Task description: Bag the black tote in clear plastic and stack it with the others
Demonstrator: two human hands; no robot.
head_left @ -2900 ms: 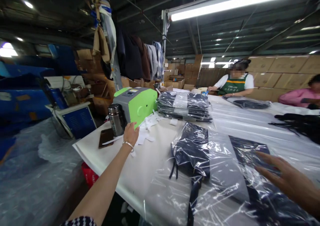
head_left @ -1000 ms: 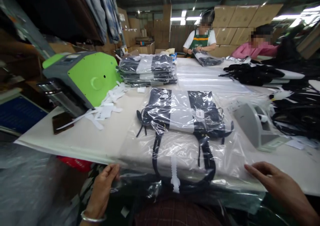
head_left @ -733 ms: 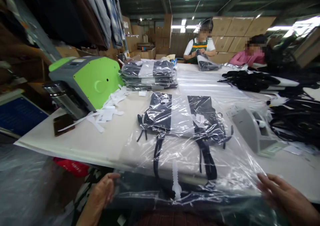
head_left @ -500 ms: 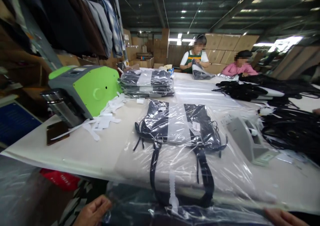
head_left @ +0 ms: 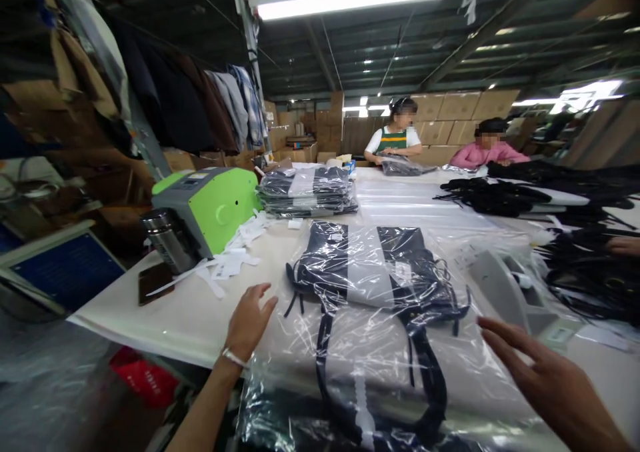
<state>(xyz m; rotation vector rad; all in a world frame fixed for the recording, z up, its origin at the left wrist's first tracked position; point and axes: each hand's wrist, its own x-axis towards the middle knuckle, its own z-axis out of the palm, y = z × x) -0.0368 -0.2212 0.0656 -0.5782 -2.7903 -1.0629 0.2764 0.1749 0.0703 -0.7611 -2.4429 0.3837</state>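
Observation:
A black handbag (head_left: 325,255) with long handles lies flat inside a clear plastic bag (head_left: 300,335) on the table, a pale band across its middle. The plastic and the handles hang over the front edge. My left hand (head_left: 253,315), fingers apart and slightly curled, hovers by the left side of the plastic and holds nothing. On the other side, my right hand (head_left: 540,365) is held with its fingers stretched out near the plastic's right edge, also with nothing in it. Whether either hand touches the plastic I cannot tell.
Behind the handbag lies a stack of wrapped bags (head_left: 310,192). A green and grey machine (head_left: 225,209), a steel flask (head_left: 170,239) and a phone (head_left: 155,284) stand at left. Right are a grey tape dispenser (head_left: 500,289) and black straps (head_left: 590,272). Two people work at the far side.
Both hands have come up from below the table's front edge to either side of the wrapped handbag, and their fingers have opened. The camera view has tilted up and turned left.

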